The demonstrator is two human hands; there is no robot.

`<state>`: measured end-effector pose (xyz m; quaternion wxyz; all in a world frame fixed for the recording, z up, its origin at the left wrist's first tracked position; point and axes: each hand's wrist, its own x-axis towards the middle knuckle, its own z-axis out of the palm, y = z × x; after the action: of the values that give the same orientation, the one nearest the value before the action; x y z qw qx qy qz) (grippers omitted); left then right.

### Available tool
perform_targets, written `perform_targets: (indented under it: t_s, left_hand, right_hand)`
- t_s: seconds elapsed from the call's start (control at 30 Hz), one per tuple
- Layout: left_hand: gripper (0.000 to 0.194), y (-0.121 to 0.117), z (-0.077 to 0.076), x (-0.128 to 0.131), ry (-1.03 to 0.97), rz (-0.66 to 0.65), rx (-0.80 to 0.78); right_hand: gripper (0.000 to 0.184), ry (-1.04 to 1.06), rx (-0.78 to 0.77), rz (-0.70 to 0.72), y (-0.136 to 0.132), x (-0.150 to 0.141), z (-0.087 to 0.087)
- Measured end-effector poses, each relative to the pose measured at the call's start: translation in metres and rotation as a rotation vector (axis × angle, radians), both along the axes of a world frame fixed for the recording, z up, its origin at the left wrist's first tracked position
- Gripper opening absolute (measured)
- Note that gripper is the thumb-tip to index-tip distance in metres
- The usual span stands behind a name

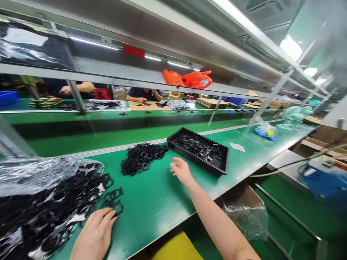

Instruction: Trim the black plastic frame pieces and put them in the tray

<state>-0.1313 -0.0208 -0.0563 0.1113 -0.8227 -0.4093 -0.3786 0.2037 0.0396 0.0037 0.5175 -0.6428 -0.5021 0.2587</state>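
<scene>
My left hand [93,233] is at the front left, its fingers closed on the edge of a black ring-shaped plastic part [118,207]. Its thumb is hidden. Beside it spreads a large heap of similar black parts [54,206], partly under clear plastic wrap [48,175]. My right hand [181,170] hovers over the green bench, its fingers apart and slightly bent, with nothing visible in them. Just behind it stands a black tray [200,164] holding many black parts. A smaller pile of black parts [142,157] lies left of the tray.
A white card [237,147] lies on the green bench [143,216] right of the tray. Farther right is a blue item in a plastic bag [265,133]. A shelf with orange bags [188,78] runs overhead. Co-workers' hands [141,100] show across the line. A plastic-lined carton [245,209] stands below.
</scene>
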Motion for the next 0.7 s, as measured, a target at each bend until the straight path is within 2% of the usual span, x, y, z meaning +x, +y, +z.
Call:
perform_targets:
  t_s: [0.07, 0.2, 0.3, 0.43, 0.6, 0.7]
  left_hand:
    - [0.024, 0.002, 0.004, 0.007, 0.010, -0.015, -0.004]
    - [0.019, 0.005, 0.013, 0.019, 0.045, -0.026, -0.042]
    - [0.016, 0.006, 0.019, 0.024, 0.055, 0.000, -0.057]
    - [0.023, 0.010, 0.025, 0.026, 0.082, 0.108, -0.102]
    - [0.029, 0.019, 0.030, 0.031, 0.101, 0.178, -0.203]
    - [0.029, 0.022, 0.036, 0.034, 0.129, 0.202, -0.226]
  right_hand:
    - [0.024, -0.130, -0.019, 0.065, 0.017, -0.021, -0.010]
    - [0.035, -0.370, -0.002, 0.051, 0.055, -0.038, -0.010]
    - [0.031, -0.509, 0.013, 0.031, 0.069, -0.041, -0.011]
    - [0.015, -0.639, 0.052, 0.049, 0.063, -0.040, -0.017]
    - [0.018, -0.725, 0.124, 0.091, 0.036, -0.032, -0.020]
    - [0.020, -0.769, 0.197, 0.188, 0.015, -0.027, -0.023]
